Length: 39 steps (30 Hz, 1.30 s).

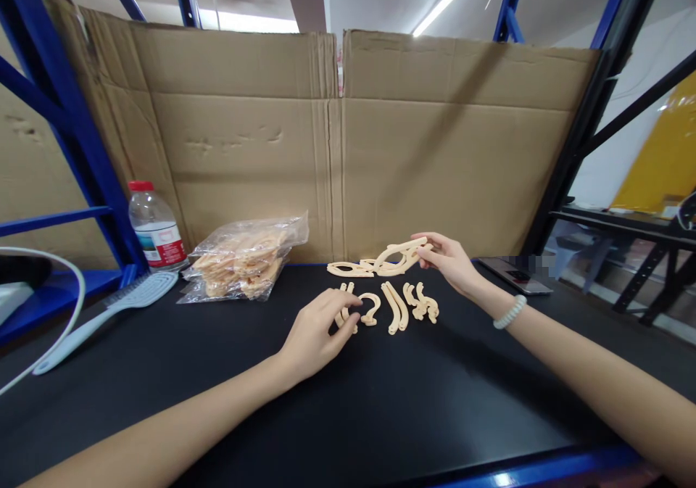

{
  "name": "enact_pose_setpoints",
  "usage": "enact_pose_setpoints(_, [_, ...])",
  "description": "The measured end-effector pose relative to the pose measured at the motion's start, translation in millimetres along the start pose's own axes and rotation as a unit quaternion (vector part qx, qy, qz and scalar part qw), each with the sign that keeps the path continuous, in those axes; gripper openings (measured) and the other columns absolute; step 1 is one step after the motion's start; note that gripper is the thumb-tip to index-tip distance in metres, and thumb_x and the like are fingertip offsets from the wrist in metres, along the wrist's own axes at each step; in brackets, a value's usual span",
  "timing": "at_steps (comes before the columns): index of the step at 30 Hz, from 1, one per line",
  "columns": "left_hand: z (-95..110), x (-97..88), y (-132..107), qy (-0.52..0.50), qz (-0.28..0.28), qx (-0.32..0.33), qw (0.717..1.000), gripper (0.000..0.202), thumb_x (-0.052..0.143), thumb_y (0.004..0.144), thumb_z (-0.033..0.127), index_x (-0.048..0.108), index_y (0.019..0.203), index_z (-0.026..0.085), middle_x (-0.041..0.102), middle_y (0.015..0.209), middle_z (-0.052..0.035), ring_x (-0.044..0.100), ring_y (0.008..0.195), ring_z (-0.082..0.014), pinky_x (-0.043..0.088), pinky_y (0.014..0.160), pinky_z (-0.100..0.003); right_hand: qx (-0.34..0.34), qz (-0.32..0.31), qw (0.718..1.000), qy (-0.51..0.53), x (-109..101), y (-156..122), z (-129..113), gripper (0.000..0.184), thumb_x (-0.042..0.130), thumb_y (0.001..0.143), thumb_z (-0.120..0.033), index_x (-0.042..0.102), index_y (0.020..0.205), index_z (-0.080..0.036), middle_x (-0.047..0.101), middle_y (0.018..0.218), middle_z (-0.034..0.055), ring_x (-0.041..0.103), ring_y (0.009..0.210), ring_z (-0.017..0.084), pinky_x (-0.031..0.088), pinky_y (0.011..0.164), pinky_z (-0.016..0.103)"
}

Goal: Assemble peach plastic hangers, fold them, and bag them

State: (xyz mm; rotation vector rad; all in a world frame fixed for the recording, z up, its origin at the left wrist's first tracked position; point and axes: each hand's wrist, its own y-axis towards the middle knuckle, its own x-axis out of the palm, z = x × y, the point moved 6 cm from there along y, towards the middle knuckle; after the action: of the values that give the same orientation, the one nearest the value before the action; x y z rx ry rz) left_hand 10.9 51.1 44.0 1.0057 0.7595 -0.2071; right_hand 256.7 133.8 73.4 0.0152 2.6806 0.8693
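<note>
My right hand [449, 262] is closed on the right end of a cream plastic folding hanger piece [407, 244] with a large oval opening, lifted at an angle above the table. Behind it lies a similar flat cream piece [353, 271]. Low over the table, my left hand [312, 332] has its thumb and fingers apart, close to a cream hanger hook [376, 303]. Slim cream strips [344, 287] are partly hidden behind the left fingers. To the right of the hook lie two long curved arms [401, 312] and several small curved pieces [429, 307].
A clear bag of cream parts [244, 259] sits at the back left. Beside it are a red-capped bottle [157, 230] and a pale blue hairbrush [117, 305]. A phone [516, 276] lies at the back right. Cardboard panels [244, 140] stand behind the black table [380, 415].
</note>
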Motion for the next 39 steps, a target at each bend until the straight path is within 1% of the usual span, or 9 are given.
enact_pose_setpoints(3, [1.4, -2.1, 1.9, -0.034, 0.025, -0.103, 0.994, 0.021, 0.051, 0.090, 0.029, 0.057, 0.109, 0.020, 0.062, 0.091, -0.0031, 0.057, 0.073, -0.0139, 0.047, 0.067, -0.027, 0.022, -0.025, 0.998, 0.056, 5.3, -29.0, -24.7, 0.034, 0.062, 0.079, -0.031, 0.061, 0.108, -0.015, 0.061, 0.081, 0.0030, 0.052, 0.058, 0.010, 0.047, 0.055, 0.025])
enact_pose_setpoints(7, [16.3, 3.9, 3.4, -0.100, -0.001, -0.182, 0.978, 0.031, 0.057, 0.086, 0.034, 0.059, 0.113, 0.020, 0.064, 0.089, -0.0022, 0.055, 0.062, -0.0113, 0.044, 0.054, -0.022, 0.015, -0.096, 0.994, 0.057, 30.9, -65.6, -53.6, 0.030, 0.060, 0.083, -0.030, 0.061, 0.110, -0.018, 0.062, 0.081, 0.0029, 0.055, 0.063, 0.012, 0.047, 0.055, 0.024])
enact_pose_setpoints(12, [29.1, 18.5, -1.1, -0.121, -0.076, -0.182, 0.973, 0.021, 0.064, 0.081, 0.035, 0.069, 0.090, 0.017, 0.057, 0.060, 0.0037, 0.043, 0.050, -0.0088, 0.035, 0.049, -0.020, -0.031, -0.141, 0.989, 0.027, 53.6, -92.7, -72.5, 0.030, 0.056, 0.087, -0.026, 0.061, 0.116, -0.021, 0.063, 0.088, 0.0041, 0.056, 0.068, 0.013, 0.050, 0.060, 0.025])
enact_pose_setpoints(15, [27.2, 19.9, -5.7, -0.119, -0.072, -0.179, 0.974, 0.023, 0.060, 0.084, 0.038, 0.069, 0.082, 0.017, 0.052, 0.054, 0.0048, 0.040, 0.049, -0.0085, 0.033, 0.048, -0.020, -0.005, -0.149, 0.987, 0.065, 56.4, -93.4, -67.2, 0.032, 0.058, 0.085, -0.025, 0.060, 0.117, -0.020, 0.062, 0.083, 0.0026, 0.057, 0.065, 0.012, 0.051, 0.060, 0.026])
enact_pose_setpoints(20, [20.6, 10.4, -6.6, -0.131, -0.015, -0.214, 0.968, 0.027, 0.054, 0.088, 0.040, 0.064, 0.081, 0.016, 0.061, 0.066, 0.0011, 0.052, 0.055, -0.0113, 0.039, 0.053, -0.021, 0.061, -0.157, 0.980, 0.107, 51.0, -81.3, -49.7, 0.028, 0.065, 0.080, -0.029, 0.065, 0.103, -0.014, 0.060, 0.071, 0.0004, 0.059, 0.059, 0.012, 0.054, 0.062, 0.028])
enact_pose_setpoints(28, [5.6, -2.5, -6.4, -0.202, 0.084, -0.234, 0.947, 0.026, 0.039, 0.096, 0.037, 0.053, 0.085, 0.019, 0.060, 0.078, 0.0005, 0.057, 0.067, -0.0128, 0.045, 0.064, -0.024, 0.070, -0.172, 0.982, 0.032, 38.2, -70.4, -41.5, 0.019, 0.068, 0.075, -0.035, 0.067, 0.077, -0.016, 0.062, 0.081, 0.0044, 0.061, 0.068, 0.015, 0.050, 0.063, 0.028])
enact_pose_setpoints(31, [-2.1, -1.6, -8.8, -0.218, 0.085, -0.248, 0.940, 0.027, 0.039, 0.096, 0.040, 0.053, 0.086, 0.019, 0.060, 0.077, 0.0003, 0.056, 0.062, -0.0127, 0.044, 0.057, -0.024, 0.073, -0.157, 0.985, 0.013, 34.8, -67.5, -38.2, 0.021, 0.067, 0.076, -0.037, 0.064, 0.076, -0.016, 0.062, 0.075, 0.0027, 0.056, 0.064, 0.013, 0.045, 0.058, 0.025])
enact_pose_setpoints(35, [-6.2, -4.1, -9.2, -0.208, 0.086, -0.250, 0.942, 0.028, 0.040, 0.095, 0.041, 0.052, 0.083, 0.018, 0.059, 0.074, 0.0004, 0.055, 0.062, -0.0131, 0.044, 0.060, -0.024, 0.099, -0.118, 0.985, 0.074, 29.2, -63.8, -28.4, 0.026, 0.069, 0.076, -0.039, 0.056, 0.073, -0.016, 0.057, 0.070, -0.0001, 0.051, 0.060, 0.010, 0.040, 0.052, 0.021])
enact_pose_setpoints(39, [1.7, -3.3, -4.0, -0.201, 0.032, -0.245, 0.948, 0.031, 0.041, 0.094, 0.043, 0.052, 0.079, 0.018, 0.053, 0.070, 0.0016, 0.051, 0.063, -0.0127, 0.042, 0.060, -0.024, 0.135, -0.111, 0.972, 0.158, 34.1, -65.8, -18.3, 0.030, 0.071, 0.076, -0.039, 0.051, 0.078, -0.017, 0.057, 0.071, -0.0006, 0.053, 0.057, 0.009, 0.042, 0.050, 0.021])
